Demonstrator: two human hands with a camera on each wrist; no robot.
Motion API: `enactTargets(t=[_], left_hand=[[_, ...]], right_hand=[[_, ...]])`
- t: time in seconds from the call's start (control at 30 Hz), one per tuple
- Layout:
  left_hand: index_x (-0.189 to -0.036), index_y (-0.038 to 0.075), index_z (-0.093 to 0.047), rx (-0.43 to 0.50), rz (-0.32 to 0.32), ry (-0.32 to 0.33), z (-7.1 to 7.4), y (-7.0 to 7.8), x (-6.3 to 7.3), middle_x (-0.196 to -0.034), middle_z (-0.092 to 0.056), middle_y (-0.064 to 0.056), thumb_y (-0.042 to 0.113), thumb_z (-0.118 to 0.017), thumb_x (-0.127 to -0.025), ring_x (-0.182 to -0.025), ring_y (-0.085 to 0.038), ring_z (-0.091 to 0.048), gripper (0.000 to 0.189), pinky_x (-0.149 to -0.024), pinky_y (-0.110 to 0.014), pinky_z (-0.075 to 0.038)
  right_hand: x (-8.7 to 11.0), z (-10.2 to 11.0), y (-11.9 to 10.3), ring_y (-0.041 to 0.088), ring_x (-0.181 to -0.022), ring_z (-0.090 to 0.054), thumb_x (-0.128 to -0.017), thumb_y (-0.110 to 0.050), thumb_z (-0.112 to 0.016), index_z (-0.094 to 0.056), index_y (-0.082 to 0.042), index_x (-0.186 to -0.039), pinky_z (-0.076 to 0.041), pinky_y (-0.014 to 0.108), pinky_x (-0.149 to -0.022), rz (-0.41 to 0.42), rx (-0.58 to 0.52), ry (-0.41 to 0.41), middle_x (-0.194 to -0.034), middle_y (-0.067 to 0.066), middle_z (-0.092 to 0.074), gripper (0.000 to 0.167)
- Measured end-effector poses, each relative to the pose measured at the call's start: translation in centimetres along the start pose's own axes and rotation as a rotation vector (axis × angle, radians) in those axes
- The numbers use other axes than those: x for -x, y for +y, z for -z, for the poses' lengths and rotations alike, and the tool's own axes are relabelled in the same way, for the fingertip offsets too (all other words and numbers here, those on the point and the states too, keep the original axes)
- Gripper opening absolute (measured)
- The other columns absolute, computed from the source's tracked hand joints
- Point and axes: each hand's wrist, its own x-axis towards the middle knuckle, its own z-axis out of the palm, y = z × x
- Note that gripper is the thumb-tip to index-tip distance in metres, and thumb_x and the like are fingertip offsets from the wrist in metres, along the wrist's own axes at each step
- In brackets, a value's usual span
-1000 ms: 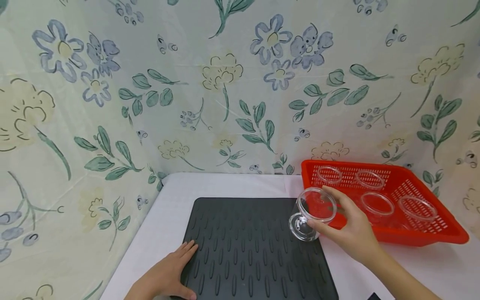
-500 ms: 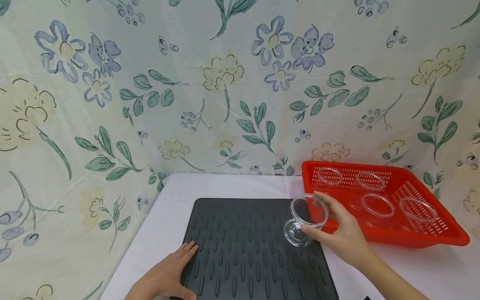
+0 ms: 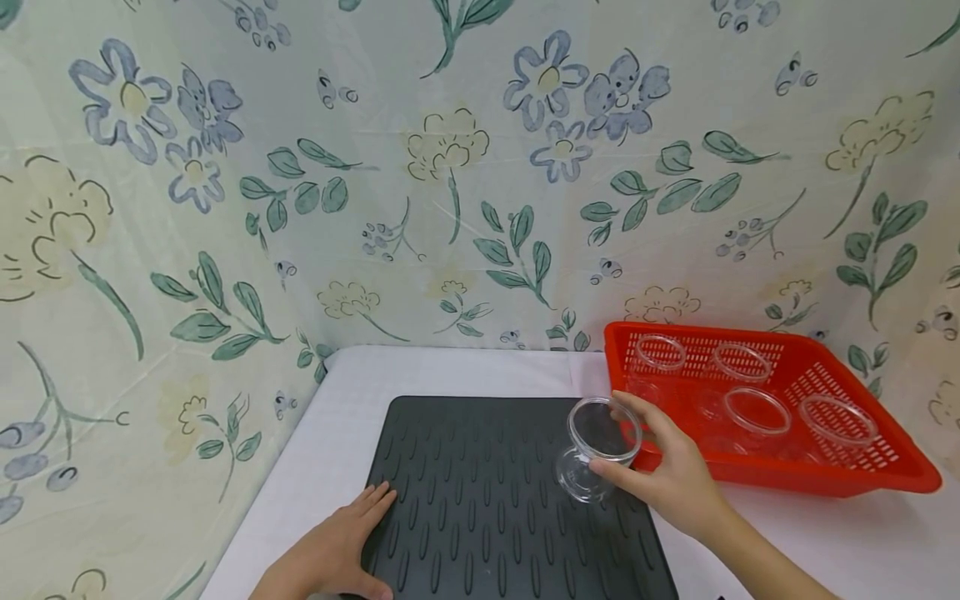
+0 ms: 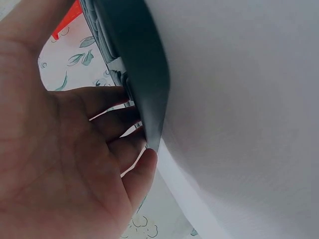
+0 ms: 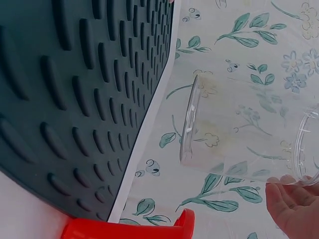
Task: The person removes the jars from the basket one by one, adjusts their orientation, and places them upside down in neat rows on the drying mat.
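Note:
My right hand grips a clear, see-through jar near its rim, with thumb and fingers on either side. The jar is tilted over the right part of a dark ribbed mat, its base toward the lower left. In the right wrist view the jar looks cylindrical and transparent, with fingertips at its rim end; whether its base touches the mat I cannot tell. My left hand rests at the mat's left edge. In the left wrist view its fairly straight fingers touch the mat's rim.
A red perforated basket stands right of the mat, with several clear jars inside. White cloth covers the table. Behind it hangs a floral curtain.
My right hand has carried the clear jar left and slightly downward, away from the red basket and farther over the mat. The left hand stays in place.

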Motion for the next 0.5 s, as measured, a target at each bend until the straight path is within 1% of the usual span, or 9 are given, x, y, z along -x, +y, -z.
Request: enactTargets(t=[0.13,0.3,0.37,0.5], left_hand=[[-0.149,-0.003,-0.034,0.002,-0.002,-0.002,0.1,0.0,0.0,-0.154,-0.030,-0.021,0.066,-0.082,-0.058,-0.140,-0.043,-0.027,0.124,-0.101,-0.068,-0.031],[-0.149,-0.003,-0.034,0.008,0.002,-0.005,0.1,0.0,0.0,-0.154,-0.030,-0.021,0.066,-0.082,-0.058,-0.140,-0.043,-0.027,0.124,-0.101,-0.068,-0.031],[-0.149,-0.002,-0.033,0.007,0.005,-0.006,0.1,-0.1,0.0,-0.154,-0.030,-0.020,0.066,-0.082,-0.058,-0.141,-0.043,-0.027,0.124,-0.102,-0.067,-0.031],[-0.149,-0.002,-0.033,0.004,0.002,-0.003,0.0,-0.1,-0.1,-0.154,-0.030,-0.020,0.066,-0.082,-0.058,-0.141,-0.042,-0.027,0.124,-0.102,-0.067,-0.031]], right_hand=[[0.1,-0.4,0.0,0.034,-0.114,-0.057,-0.075,-0.021,-0.086,-0.048,-0.013,-0.141,-0.057,0.045,-0.075,0.009,-0.007,-0.005,-0.128,0.013,-0.060,0.076],[0.1,-1.1,0.0,0.029,-0.113,-0.058,-0.074,-0.023,-0.086,-0.050,-0.012,-0.140,-0.052,0.051,-0.085,0.028,0.007,-0.013,-0.126,0.010,-0.061,0.075],[0.1,-1.3,0.1,0.027,-0.112,-0.059,-0.074,-0.025,-0.086,-0.050,-0.013,-0.140,-0.049,0.052,-0.090,0.032,0.013,-0.018,-0.126,0.009,-0.062,0.076],[0.1,-1.6,0.0,0.024,-0.112,-0.060,-0.074,-0.026,-0.086,-0.050,-0.014,-0.139,-0.050,0.051,-0.090,0.035,0.010,-0.026,-0.127,0.008,-0.062,0.075]])
